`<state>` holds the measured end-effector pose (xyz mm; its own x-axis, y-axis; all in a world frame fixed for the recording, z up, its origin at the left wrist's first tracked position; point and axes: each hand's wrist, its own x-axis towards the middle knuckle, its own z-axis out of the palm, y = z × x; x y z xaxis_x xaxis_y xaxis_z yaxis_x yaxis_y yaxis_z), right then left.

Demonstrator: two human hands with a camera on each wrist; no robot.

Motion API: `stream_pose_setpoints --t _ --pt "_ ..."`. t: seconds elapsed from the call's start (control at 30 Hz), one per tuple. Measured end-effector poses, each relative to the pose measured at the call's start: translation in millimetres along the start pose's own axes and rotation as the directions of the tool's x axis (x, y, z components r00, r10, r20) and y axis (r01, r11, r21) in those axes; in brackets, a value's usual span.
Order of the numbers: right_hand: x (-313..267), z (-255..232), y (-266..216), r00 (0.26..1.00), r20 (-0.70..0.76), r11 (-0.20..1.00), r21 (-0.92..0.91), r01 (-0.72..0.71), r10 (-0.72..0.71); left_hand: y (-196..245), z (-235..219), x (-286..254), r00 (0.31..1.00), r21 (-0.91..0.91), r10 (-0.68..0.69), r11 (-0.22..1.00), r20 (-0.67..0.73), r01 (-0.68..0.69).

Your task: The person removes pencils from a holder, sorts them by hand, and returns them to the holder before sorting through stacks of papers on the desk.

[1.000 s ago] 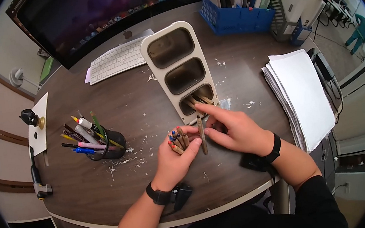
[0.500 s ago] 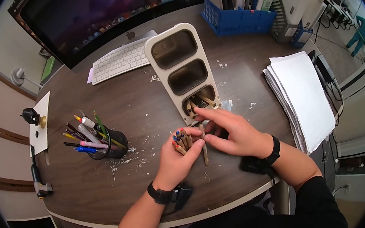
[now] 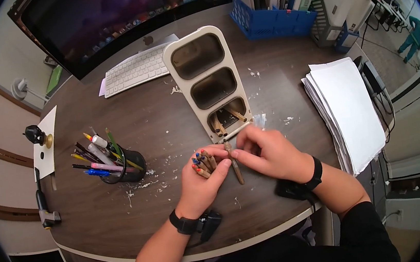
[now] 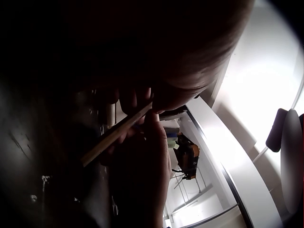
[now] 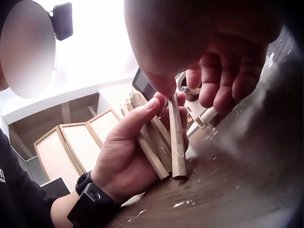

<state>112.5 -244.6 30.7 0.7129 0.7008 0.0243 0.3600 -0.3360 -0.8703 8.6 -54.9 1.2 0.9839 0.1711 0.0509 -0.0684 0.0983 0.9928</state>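
Note:
In the head view the left hand (image 3: 199, 188) holds several wooden pencils (image 3: 204, 161) with red and blue tips against its palm. One separate pencil (image 3: 237, 169) stands between the two hands, pinched near its top by the right hand (image 3: 273, 156); the left thumb is beside it. That pencil (image 5: 177, 142) shows its flat end low in the right wrist view, beside the bundle. Just beyond the hands lies a beige tray with three compartments (image 3: 188, 91); a few pencils (image 3: 236, 114) rest in its nearest compartment. The left wrist view is dark, with one pencil (image 4: 116, 137) crossing it.
A black mesh cup (image 3: 133, 165) of pens stands at the left. Behind are a keyboard (image 3: 136, 72) and a monitor (image 3: 119, 17). Stacked paper (image 3: 347, 110) lies at the right, a blue file holder (image 3: 275, 22) at the back. White shavings dot the desk.
The right index finger has drawn back from the tray's nearest compartment and curled in toward the separate pencil. That pencil has moved lower between the hands and now tilts.

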Motion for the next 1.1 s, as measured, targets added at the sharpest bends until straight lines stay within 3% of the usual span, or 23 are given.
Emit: stream_pose_setpoints --t 0.03,0.1,0.13,0.23,0.3,0.37,0.43,0.47,0.5,0.7,0.77,0.8,0.87,1.03,1.1 --pt "1.2 0.2 2.7 1.0 -0.001 1.0 -0.001 0.005 -0.005 -4.3 -1.1 0.3 0.999 -0.022 0.018 1.0 -0.027 -0.019" --pt "1.2 2.9 10.4 0.975 0.055 0.962 -0.162 0.22 -0.214 -7.6 -1.8 -0.3 0.998 -0.046 0.029 0.998 -0.054 -0.032" --pt "0.1 -0.9 3.2 0.974 0.177 0.978 -0.129 0.167 -0.143 -5.4 -1.6 -0.3 0.996 -0.049 0.04 0.998 -0.08 -0.044" --pt "-1.1 -2.1 -1.0 0.944 0.284 0.953 -0.199 0.23 -0.168 -3.1 -1.3 -1.9 0.992 -0.066 0.032 0.997 -0.118 -0.04" --pt "-1.6 -1.8 0.9 0.942 0.268 0.948 -0.189 0.255 -0.201 -0.8 -1.5 -0.8 0.991 -0.075 0.022 0.997 -0.135 -0.033" --pt "-2.9 -4.0 -1.9 0.964 0.254 0.992 -0.08 0.101 -0.078 -0.9 0.5 0.1 0.993 -0.142 0.01 0.99 -0.114 -0.027" --pt "-1.2 -3.8 0.5 0.987 0.145 0.983 0.178 0.048 -0.075 5.5 2.7 -1.3 0.994 -0.135 -0.039 0.991 -0.104 0.025" --pt "-2.0 -10.2 -7.1 0.965 0.217 0.939 0.278 -0.203 0.145 8.2 3.0 -1.2 0.992 -0.125 -0.08 0.99 -0.096 0.068" --pt "-1.1 -13.0 -12.6 0.939 0.238 0.862 0.39 -0.325 0.247 7.6 2.7 -0.9 0.992 -0.125 -0.079 0.99 -0.097 0.067" --pt "7.7 -16.2 1.9 0.907 0.293 0.657 0.626 -0.42 0.301 7.7 0.6 0.9 0.995 -0.001 -0.1 0.995 -0.028 0.1" --pt "6.5 -15.4 -1.9 0.951 0.206 0.606 0.735 -0.305 0.23 7.3 0.7 1.2 0.995 -0.018 -0.1 0.995 -0.016 0.1" --pt "6.4 -13.9 -2.4 0.951 0.206 0.606 0.734 -0.306 0.23 6.8 0.8 0.8 0.995 -0.018 -0.1 0.995 -0.017 0.099" --pt "6.2 -9.5 -3.7 0.974 0.112 0.735 0.64 -0.224 0.2 6.6 0.4 1.0 0.996 -0.013 -0.092 0.996 0.014 0.092" --pt "3.5 1.2 -0.8 0.971 0.107 0.784 0.573 -0.237 0.216 9.6 -3.0 1.7 0.989 0.03 -0.084 0.996 0.118 0.081" --pt "1.7 4.2 10.0 0.993 0.064 0.885 0.452 -0.115 0.096 11.0 -4.9 2.6 0.979 0.055 -0.109 0.993 0.174 0.101"
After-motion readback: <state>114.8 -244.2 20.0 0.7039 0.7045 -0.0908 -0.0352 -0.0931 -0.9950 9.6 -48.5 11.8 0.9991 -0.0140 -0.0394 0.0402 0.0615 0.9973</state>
